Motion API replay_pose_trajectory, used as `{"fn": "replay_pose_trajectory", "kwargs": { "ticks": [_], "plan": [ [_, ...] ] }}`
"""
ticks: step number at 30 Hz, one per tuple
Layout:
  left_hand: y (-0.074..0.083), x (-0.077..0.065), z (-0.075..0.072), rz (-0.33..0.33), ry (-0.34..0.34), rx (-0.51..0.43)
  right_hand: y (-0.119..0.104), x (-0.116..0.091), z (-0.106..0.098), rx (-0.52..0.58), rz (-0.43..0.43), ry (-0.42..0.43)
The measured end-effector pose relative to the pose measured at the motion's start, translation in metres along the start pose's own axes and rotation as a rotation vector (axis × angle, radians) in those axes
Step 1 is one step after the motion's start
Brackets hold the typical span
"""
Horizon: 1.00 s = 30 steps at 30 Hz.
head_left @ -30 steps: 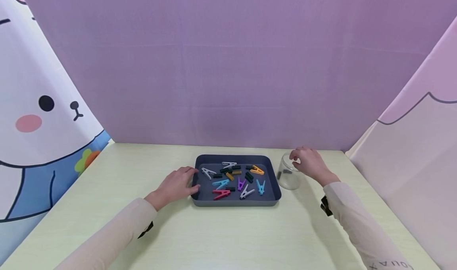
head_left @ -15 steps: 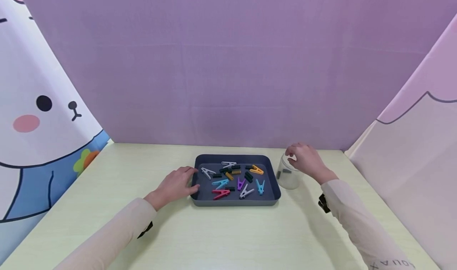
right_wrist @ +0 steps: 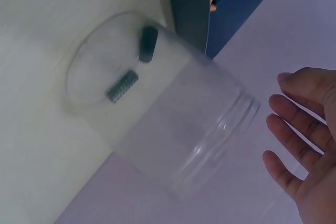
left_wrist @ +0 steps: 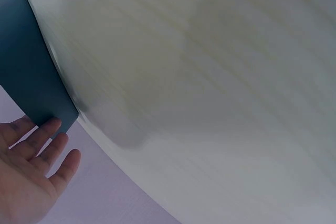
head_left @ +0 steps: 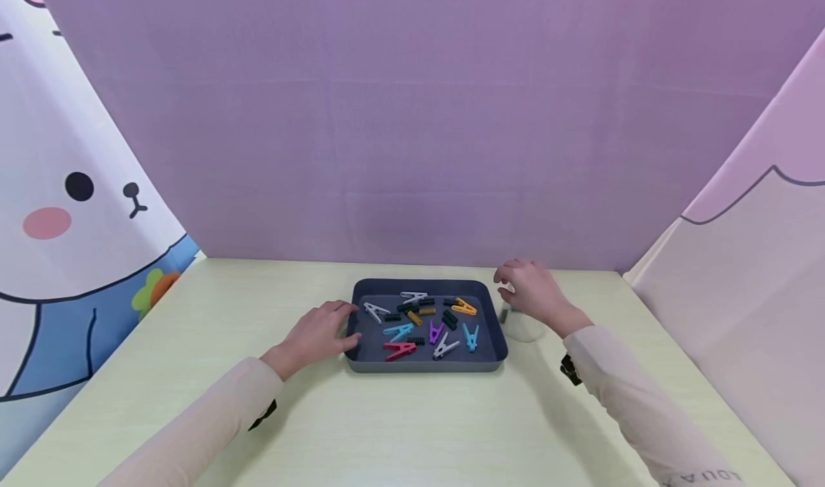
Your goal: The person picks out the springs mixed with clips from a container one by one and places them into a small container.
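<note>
A shallow dark grey tray [head_left: 426, 367] holds several small clothes pegs, among them a red one [head_left: 400, 350], a purple one [head_left: 435, 331] and an orange one [head_left: 464, 306]. Dark and golden springs, such as a dark one [head_left: 415, 341], lie among them. My left hand [head_left: 320, 334] rests against the tray's left wall, its fingers [left_wrist: 67, 167] loosely extended at a corner. To the tray's right stands a clear jar [right_wrist: 173, 108] with two dark springs [right_wrist: 122, 86] on its bottom. My right hand [head_left: 537, 295] hovers by the jar's mouth, fingers loosely bent, nothing between them.
The tray and jar stand on a pale wooden table [head_left: 412, 430]. A purple cloth wall [head_left: 412, 150] rises behind them, with printed cloth [head_left: 97, 258] at the left and pale cloth [head_left: 760, 315] at the right.
My right hand has moved left and slightly upward, from over the jar toward the tray's right rim. The left hand has stayed at the tray's left side.
</note>
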<state>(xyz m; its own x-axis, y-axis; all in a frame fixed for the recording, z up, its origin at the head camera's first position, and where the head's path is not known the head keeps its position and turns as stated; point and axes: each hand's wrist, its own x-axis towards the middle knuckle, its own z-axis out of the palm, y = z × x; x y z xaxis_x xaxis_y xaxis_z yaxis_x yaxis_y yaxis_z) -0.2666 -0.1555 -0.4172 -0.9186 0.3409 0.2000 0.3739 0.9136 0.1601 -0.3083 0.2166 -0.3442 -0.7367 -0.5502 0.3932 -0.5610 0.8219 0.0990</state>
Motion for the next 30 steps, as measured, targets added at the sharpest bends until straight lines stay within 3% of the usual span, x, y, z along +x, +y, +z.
{"fn": "replay_pose_trajectory", "kwargs": {
  "ticks": [16,30],
  "plan": [
    [-0.001,-0.001,0.001,0.0,0.004,0.004,-0.033,0.005,0.034,0.03,-0.063,-0.062],
    [-0.001,-0.001,0.002,0.013,0.018,0.022,-0.046,0.011,0.064,0.061,-0.005,-0.199]
  ]
}}
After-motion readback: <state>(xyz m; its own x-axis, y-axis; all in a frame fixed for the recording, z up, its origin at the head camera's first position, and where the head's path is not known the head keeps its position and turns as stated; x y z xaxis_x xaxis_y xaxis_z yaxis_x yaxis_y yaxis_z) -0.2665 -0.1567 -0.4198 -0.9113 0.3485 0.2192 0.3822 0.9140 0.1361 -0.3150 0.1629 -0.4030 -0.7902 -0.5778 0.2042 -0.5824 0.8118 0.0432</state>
